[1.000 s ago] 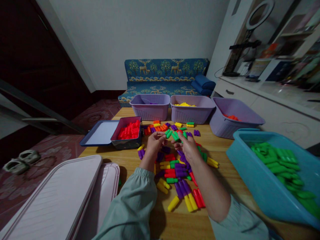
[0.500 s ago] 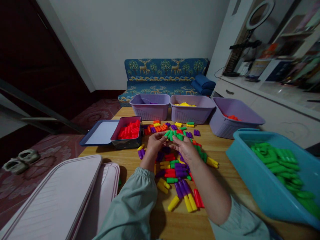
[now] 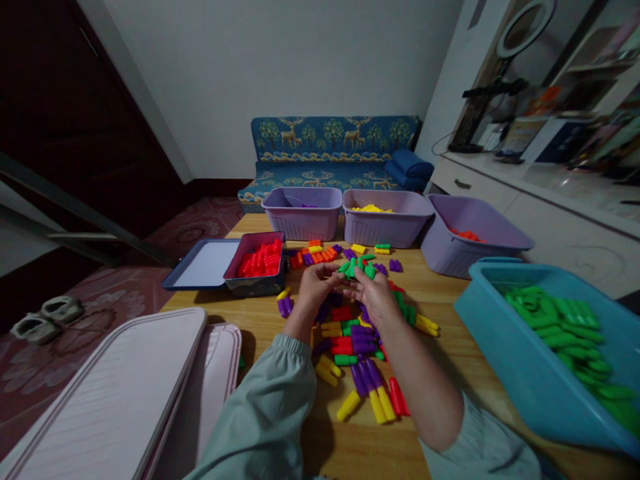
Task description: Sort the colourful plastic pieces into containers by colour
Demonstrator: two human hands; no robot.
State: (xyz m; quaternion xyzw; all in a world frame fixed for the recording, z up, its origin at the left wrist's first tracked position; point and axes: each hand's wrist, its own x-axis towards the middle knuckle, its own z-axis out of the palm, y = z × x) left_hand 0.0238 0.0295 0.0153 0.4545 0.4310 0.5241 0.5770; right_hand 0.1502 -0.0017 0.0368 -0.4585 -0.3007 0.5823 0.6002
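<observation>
Several green plastic bullet-shaped building pieces (image 3: 358,268) are gripped together between my hands above the middle of the pile. My left hand (image 3: 318,285) has its fingers closed at the left side of the green pieces. From the right, my right hand (image 3: 371,293) grips them with thumb and fingers. Below my hands lies a spread of joined pieces in red, purple, yellow and green (image 3: 357,340). Purple and yellow pieces (image 3: 374,390) lie nearest to me, beside a red pair (image 3: 398,398).
Purple bins (image 3: 303,223) line the table's far side. A teal bin (image 3: 520,360) of green pieces stands right. At left are an opened tin (image 3: 256,283) of red pieces and pale lids (image 3: 115,387). A patterned sofa (image 3: 330,147) stands behind the table.
The view has shifted slightly, so everything sits a little farther right. My hands stay on the green pieces, with only small finger movements.
</observation>
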